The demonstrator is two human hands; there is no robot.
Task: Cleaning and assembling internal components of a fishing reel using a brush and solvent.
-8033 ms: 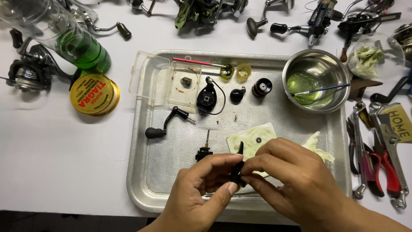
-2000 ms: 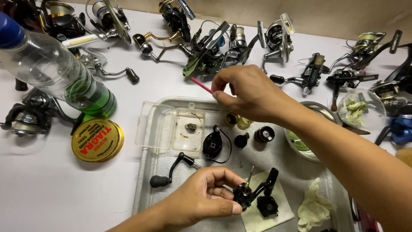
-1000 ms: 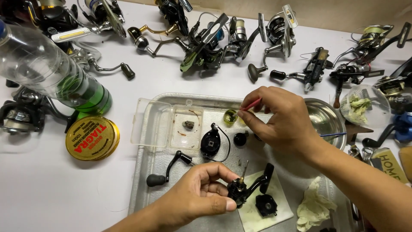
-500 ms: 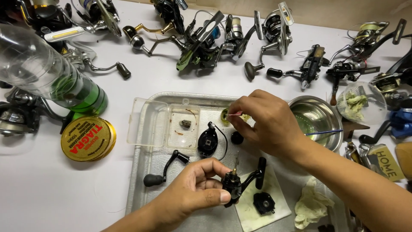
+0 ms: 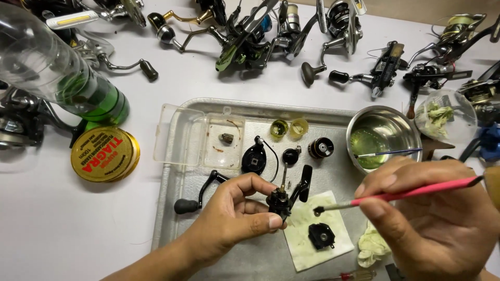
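Left hand [image 5: 234, 221] pinches a small black reel body [image 5: 284, 196] between thumb and fingers, held above the metal tray [image 5: 172, 208] near its front edge, shaft pointing up and slightly back. Right hand [image 5: 437, 224] is closed in a pen grip on a pink-handled brush [image 5: 401, 195]; handle runs almost level, right to left, dark tip [image 5: 316, 211] just right of the reel body, close but apart. Brush hand is the nearer of the two to the steel bowl [image 5: 383, 136] at the tray's right back corner. Below the tip, a black cover plate [image 5: 321, 235] lies on a stained paper square [image 5: 312, 229]. Loose parts sit mid-tray: crank handle [image 5: 200, 195], small spool [image 5: 320, 148].
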